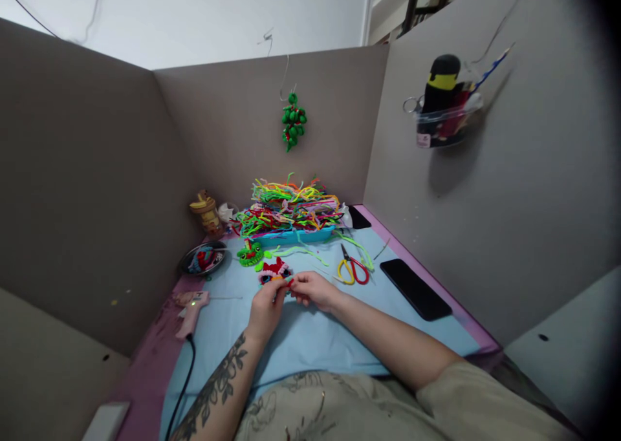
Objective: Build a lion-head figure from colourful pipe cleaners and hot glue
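Note:
My left hand (pixel 266 306) and my right hand (pixel 313 290) meet over the light blue mat (pixel 310 337). Both pinch a small red and orange pipe-cleaner piece (pixel 287 281) between their fingertips. Just beyond the fingers lies a red and dark fuzzy figure (pixel 274 270). A green fuzzy figure (pixel 250 255) sits a little farther back on the left. Yellow and red scissors (pixel 352 269) lie to the right of my right hand.
A blue tray heaped with coloured pipe cleaners (pixel 288 211) stands at the back. A pink glue gun (pixel 191 308) with a black cord lies at left, near a dark dish (pixel 204 260). A black phone (pixel 414 288) lies at right. Grey partition walls enclose the desk; a green ornament (pixel 294 121) hangs behind.

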Available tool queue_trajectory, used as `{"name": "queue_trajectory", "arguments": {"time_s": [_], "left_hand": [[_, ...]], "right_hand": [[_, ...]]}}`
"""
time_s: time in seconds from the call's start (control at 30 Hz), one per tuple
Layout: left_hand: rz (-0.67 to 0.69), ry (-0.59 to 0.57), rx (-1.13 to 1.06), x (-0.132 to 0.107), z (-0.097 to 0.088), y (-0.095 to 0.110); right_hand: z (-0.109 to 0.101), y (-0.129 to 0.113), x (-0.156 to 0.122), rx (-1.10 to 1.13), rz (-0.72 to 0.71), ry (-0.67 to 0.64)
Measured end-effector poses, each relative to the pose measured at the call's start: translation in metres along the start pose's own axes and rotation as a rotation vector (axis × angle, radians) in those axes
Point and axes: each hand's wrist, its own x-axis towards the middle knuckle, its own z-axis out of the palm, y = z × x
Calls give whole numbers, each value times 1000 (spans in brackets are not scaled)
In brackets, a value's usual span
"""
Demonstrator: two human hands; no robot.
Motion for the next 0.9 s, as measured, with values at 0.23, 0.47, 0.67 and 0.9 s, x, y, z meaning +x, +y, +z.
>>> {"name": "queue_trajectory", "arguments": {"time_s": [0.23,0.47,0.67,0.9], "left_hand": [[-66,9,-69,-1,3,-3],[-9,-69,-90,3,-1,5],[-227,-38,-192,6,0,2],[-538,-99,-416,12,2,-1]], "right_hand": [[0,5,0,-154,-212,63],[4,2,-1,-292,-237,140],[3,0,-2,-449,-270,180],[-2,-2,-3,-779,-481,187]]}}
